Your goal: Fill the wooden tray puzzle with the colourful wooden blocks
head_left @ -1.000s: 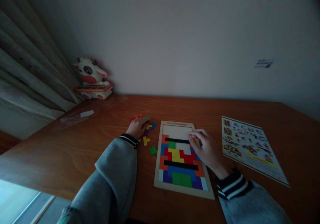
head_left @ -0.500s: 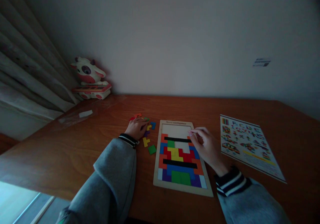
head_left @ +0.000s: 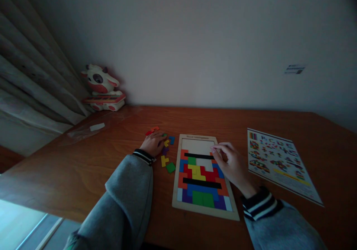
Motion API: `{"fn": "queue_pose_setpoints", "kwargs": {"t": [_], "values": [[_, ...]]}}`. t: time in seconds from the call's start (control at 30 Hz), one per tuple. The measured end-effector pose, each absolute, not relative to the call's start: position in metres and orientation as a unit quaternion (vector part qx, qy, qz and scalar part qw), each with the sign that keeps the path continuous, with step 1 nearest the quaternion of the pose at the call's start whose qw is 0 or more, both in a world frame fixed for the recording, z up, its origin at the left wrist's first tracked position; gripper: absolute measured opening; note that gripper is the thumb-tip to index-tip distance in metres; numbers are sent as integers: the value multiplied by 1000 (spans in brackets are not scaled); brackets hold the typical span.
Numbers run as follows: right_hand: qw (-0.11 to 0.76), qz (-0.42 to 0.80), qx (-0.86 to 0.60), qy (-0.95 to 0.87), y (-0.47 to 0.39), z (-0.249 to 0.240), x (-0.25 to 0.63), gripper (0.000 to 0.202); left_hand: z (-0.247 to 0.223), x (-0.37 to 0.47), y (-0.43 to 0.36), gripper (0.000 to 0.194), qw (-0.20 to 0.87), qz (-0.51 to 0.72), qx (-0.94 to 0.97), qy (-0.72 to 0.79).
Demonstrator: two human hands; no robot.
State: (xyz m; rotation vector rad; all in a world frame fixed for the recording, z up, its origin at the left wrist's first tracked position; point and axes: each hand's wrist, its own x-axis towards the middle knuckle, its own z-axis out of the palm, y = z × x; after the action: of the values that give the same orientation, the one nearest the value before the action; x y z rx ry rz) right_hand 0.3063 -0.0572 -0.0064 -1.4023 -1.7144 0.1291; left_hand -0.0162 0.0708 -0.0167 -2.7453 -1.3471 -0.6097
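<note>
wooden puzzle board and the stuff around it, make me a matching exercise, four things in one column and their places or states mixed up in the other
1. pale wooden puzzle board
2. printed paper sheet
3. white and red cow toy
4. loose green flat piece

A. at the back left, near the pale curtain
B. lying just left of the puzzle board
C. partly filled with coloured pieces
D. lying to the right of the right hand

Pairs: 1-C, 2-D, 3-A, 4-B
</note>
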Motion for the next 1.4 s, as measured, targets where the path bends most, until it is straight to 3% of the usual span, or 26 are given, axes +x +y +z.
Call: {"fn": "queue_pose_setpoints", "kwargs": {"t": [0.27,0.87,1.03,1.17,1.4], "values": [[452,68,-562,-689,-58,-7,305,25,-15,-17,69,39,4,-186,-882,-433],[441,91,-567,-690,-60,-9,304,23,-19,-17,71,29,30,-221,-814,-536],[446,72,-576,-682,-60,-7,303,24,-15,-17,71,45,-31,-260,-795,-547],[473,52,-569,-671,-59,-5,302,24,-11,-12,67,50,-42,-322,-788,-523],[478,44,-571,-666,-58,-3,302,24,6,23,37,26,-55,-361,-873,-323]]}}
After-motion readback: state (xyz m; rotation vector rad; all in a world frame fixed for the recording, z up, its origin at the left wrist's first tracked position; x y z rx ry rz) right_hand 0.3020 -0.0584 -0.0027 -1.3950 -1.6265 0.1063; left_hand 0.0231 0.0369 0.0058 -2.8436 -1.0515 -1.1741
